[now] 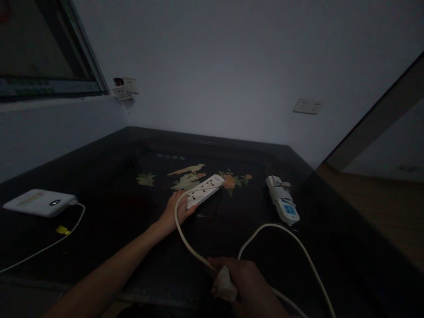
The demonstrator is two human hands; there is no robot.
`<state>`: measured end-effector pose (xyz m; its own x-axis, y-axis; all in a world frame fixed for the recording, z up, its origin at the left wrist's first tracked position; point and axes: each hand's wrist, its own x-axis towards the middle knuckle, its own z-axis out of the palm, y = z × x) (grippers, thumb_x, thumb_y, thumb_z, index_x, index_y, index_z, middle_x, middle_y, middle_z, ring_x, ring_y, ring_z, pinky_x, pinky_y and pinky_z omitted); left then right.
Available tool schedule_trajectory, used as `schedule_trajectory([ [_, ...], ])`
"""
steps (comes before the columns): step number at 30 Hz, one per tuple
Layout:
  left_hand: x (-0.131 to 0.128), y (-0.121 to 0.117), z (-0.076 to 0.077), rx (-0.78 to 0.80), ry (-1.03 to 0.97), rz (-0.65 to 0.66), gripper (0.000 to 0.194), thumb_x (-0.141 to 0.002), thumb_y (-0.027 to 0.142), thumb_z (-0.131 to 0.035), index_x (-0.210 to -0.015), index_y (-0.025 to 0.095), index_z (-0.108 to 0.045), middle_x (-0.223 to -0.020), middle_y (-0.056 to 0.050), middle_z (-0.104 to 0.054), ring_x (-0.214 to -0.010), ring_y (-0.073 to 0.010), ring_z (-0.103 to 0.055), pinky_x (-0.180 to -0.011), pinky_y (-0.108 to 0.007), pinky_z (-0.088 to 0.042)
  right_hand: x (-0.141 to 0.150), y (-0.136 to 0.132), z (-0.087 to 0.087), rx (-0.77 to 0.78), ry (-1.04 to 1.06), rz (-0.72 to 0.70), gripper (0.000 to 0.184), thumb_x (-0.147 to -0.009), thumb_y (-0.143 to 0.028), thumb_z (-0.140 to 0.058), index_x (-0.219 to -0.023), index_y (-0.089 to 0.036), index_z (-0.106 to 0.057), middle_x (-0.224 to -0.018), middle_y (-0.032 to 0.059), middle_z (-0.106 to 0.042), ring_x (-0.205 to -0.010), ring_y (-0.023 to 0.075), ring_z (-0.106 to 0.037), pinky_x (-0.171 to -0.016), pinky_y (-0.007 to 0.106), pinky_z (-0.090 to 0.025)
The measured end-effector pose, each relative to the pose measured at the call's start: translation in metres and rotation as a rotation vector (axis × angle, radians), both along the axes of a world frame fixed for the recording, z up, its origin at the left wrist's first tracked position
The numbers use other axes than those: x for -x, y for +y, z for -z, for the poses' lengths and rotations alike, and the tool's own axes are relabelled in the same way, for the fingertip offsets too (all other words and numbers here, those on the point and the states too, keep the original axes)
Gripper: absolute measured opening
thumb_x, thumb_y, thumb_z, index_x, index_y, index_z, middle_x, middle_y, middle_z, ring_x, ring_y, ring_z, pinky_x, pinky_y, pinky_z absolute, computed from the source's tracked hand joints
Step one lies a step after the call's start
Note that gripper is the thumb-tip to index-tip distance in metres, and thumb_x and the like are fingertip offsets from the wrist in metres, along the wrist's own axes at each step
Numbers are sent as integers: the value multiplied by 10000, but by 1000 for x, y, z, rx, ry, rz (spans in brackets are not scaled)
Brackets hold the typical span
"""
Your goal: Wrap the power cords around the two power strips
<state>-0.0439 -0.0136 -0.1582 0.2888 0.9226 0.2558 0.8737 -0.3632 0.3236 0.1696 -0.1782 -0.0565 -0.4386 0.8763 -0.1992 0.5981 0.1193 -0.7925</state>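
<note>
A white power strip lies slantwise on the dark tabletop, its sockets facing up. My left hand is closed around the near end of it. From the far end, a white cord loops back over the strip and down toward me. Low in the view, my right hand is closed on this cord. A pale, blocky piece, which looks like the plug, pokes out at that hand's thumb side. More of the cord curves away to the right of the hand and leaves at the bottom edge.
A second power strip, its cord wound around it, lies on the right of the dark table. On the left is a white device with a thin cable. Wall sockets and a window are behind.
</note>
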Motion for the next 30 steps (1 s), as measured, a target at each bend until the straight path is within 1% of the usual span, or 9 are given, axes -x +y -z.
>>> schedule_trajectory([
  [5, -5, -6, 1, 15, 123, -38, 405, -838, 438, -509, -1079, 118, -566, -1124, -175, -556, -1047, -327, -496, -881, -448, -432, -6, -9, 21, -115, 145, 129, 640, -607, -18, -439, -1196, -178, -632, -1140, 93, -686, -1040, 215, -638, -882, 308, -480],
  [9, -9, -12, -3, 28, 143, -69, 381, -841, 434, -512, -1085, 143, -539, -1124, -148, -556, -1039, -311, -502, -856, -428, -433, -9, -15, 28, -195, 289, 289, 474, -689, -95, -473, -1117, -174, -661, -868, 63, -697, -754, 176, -651, -683, 261, -510],
  [13, -13, -19, -12, 51, 146, -104, 395, -838, 444, -510, -1082, 134, -530, -1118, -158, -551, -1025, -306, -514, -824, -406, -427, -22, -11, 20, -271, 449, 503, 338, -825, -283, -485, -1088, -160, -657, -737, 41, -636, -546, 136, -564, -484, 219, -448],
  [16, -17, -29, -19, 37, 172, -94, 464, -845, 480, -483, -1086, 87, -534, -1095, -190, -557, -1007, -322, -513, -806, -416, -419, -34, -6, 6, -349, 502, 677, 333, -856, -377, -496, -1039, -152, -660, -664, 21, -605, -469, 117, -502, -426, 214, -405],
  [18, -22, -40, -22, 17, 208, -82, 488, -842, 515, -479, -1061, 84, -545, -1069, -189, -569, -991, -324, -517, -797, -421, -417, -39, -3, -3, -383, 517, 733, 328, -857, -389, -504, -1019, -149, -660, -647, 13, -596, -448, 108, -483, -416, 213, -395],
  [22, -40, -65, -24, -23, 253, -53, 509, -803, 579, -520, -984, 107, -572, -1016, -176, -594, -968, -331, -529, -788, -424, -421, -37, -3, -8, -388, 517, 670, 310, -840, -350, -511, -1016, -139, -655, -672, 11, -606, -422, 91, -458, -406, 212, -377],
  [26, -56, -85, -33, -19, 157, 7, 468, -824, 527, -537, -1069, 130, -573, -1095, -183, -608, -1020, -336, -545, -822, -434, -418, -30, -6, -2, -391, 462, 521, 295, -836, -300, -490, -994, -119, -661, -676, 15, -607, -443, 95, -450, -439, 221, -377],
  [28, -56, -95, -45, 47, 118, 27, 359, -847, 463, -537, -1013, 151, -603, -1045, -161, -643, -979, -317, -583, -802, -412, -430, -29, -8, 0, -407, 416, 485, 295, -842, -284, -469, -973, -111, -669, -658, 20, -607, -466, 109, -469, -465, 230, -384],
  [30, -51, -109, -58, 196, 90, 78, 282, -873, 425, -505, -827, 173, -623, -836, -98, -670, -770, -259, -624, -688, -354, -447, -29, -10, 1, -422, 382, 478, 295, -836, -262, -454, -956, -107, -674, -683, 40, -627, -518, 133, -520, -499, 241, -406],
])
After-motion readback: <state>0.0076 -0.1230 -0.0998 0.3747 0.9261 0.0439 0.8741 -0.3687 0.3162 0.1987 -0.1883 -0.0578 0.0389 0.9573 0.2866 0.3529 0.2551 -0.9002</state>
